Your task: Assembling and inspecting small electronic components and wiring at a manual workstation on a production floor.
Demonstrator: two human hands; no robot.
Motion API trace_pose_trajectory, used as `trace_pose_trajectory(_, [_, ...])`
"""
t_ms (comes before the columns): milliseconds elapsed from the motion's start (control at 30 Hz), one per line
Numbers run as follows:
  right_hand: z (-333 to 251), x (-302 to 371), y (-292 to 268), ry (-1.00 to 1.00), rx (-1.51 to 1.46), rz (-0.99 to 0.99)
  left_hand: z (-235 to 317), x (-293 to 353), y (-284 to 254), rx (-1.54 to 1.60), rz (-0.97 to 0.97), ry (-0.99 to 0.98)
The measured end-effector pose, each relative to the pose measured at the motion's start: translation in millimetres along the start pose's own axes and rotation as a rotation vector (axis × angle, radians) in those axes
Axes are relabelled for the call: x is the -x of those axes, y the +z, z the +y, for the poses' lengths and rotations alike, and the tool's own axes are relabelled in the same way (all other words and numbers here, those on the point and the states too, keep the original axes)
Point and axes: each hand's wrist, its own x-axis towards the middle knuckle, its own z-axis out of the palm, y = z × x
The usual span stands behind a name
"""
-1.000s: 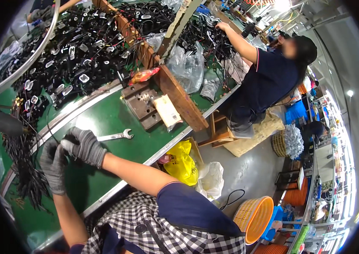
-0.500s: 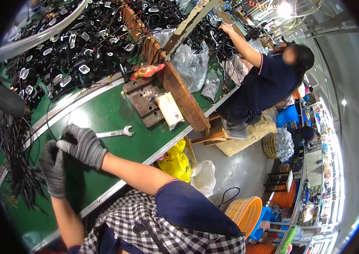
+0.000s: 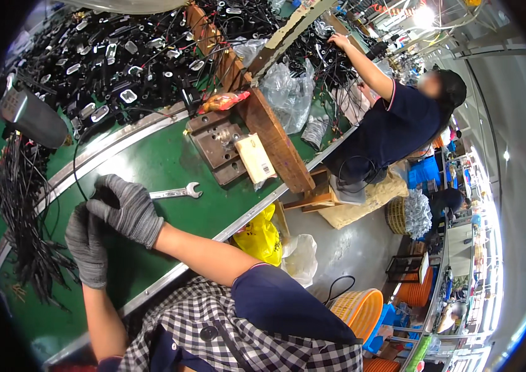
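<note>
My left hand (image 3: 86,248), in a grey knitted glove, is closed, its fingertips meeting those of my right hand (image 3: 128,212). The right glove matches it and its fingers are bent round too. From between them a thin black cable (image 3: 75,177) rises over the metal strip toward the pile of black parts (image 3: 151,77). What sits at its end is hidden by the gloves. An open-ended wrench (image 3: 176,193) lies on the green tabletop (image 3: 170,223), just right of my right hand. A bundle of black cables (image 3: 24,217) hangs at the left.
A brown metal block (image 3: 216,146), a small cardboard box (image 3: 254,158) and a wooden board (image 3: 278,142) stand right of the wrench. A grey metal cylinder (image 3: 36,118) juts in at left. A co-worker (image 3: 381,124) reaches into cables beyond. A yellow bag (image 3: 260,239) hangs beside the table edge.
The whole view has shifted slightly, so the table and its contents sit a little further right. My hands stay together in nearly the same pose.
</note>
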Motion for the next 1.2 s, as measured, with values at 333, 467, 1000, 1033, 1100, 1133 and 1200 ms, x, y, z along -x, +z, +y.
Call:
trace_pose_trajectory(333, [3,3,5,-0.058,-0.129,-0.018,25,-4,-2,0.216,-0.043,-0.114])
trace_pose_trajectory(467, [-3,-1,-1,-0.066,-0.028,-0.013,17,-11,-3,0.141,-0.013,-0.047])
trace_pose_trajectory(1000, [-4,-6,-4,0.141,-0.188,-0.132,9,-13,-12,0.434,-0.24,-0.298])
trace_pose_trajectory(1033, [-4,-5,-3,0.11,-0.143,-0.102,15,-12,-11,0.184,-0.187,-0.123])
trace_pose_trajectory(1100, [-4,-6,-4,0.025,-0.052,-0.053,24,-13,-7,-0.006,-0.136,0.03])
trace_pose_trajectory(1133, [-4,-5,-5,-0.027,0.003,-0.028,25,-13,-8,0.061,-0.153,0.014])
trace_pose_trajectory(1200, [0,-3,0,-0.155,0.0,-0.086,16,-11,-11,0.186,-0.19,-0.218])
